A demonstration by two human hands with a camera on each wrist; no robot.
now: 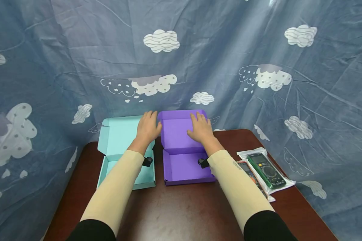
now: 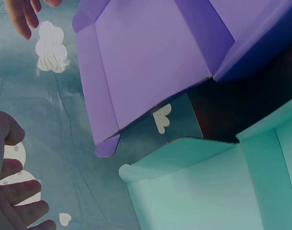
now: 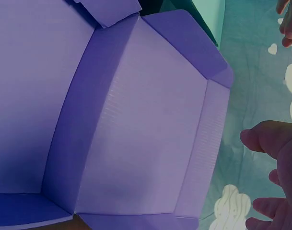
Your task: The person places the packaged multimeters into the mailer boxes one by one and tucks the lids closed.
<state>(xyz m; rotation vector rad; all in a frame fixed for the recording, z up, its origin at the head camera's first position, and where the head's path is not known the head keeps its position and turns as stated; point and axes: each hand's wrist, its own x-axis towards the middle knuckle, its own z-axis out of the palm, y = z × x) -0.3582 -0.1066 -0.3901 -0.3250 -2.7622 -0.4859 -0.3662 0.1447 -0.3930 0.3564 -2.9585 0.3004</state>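
Observation:
Two cardboard boxes stand side by side with their lids raised, a teal box (image 1: 117,137) on the left and a purple box (image 1: 176,134) to its right. My left hand (image 1: 147,129) is held in front of the teal lid's right edge, fingers extended and nothing in them. Over the upper right of the purple lid, my right hand (image 1: 201,129) spreads its fingers, also holding nothing. The right wrist view has a gap between that hand (image 3: 280,172) and the purple lid (image 3: 150,124). Inside, the visible floor of the purple box is bare.
At the right of the brown table (image 1: 181,211) lies a green multimeter (image 1: 266,170) in a clear bag. Beside it, partly behind my right sleeve, is an orange-edged multimeter (image 1: 249,170), also bagged. A blue cloud-patterned curtain (image 1: 211,50) hangs right behind the table.

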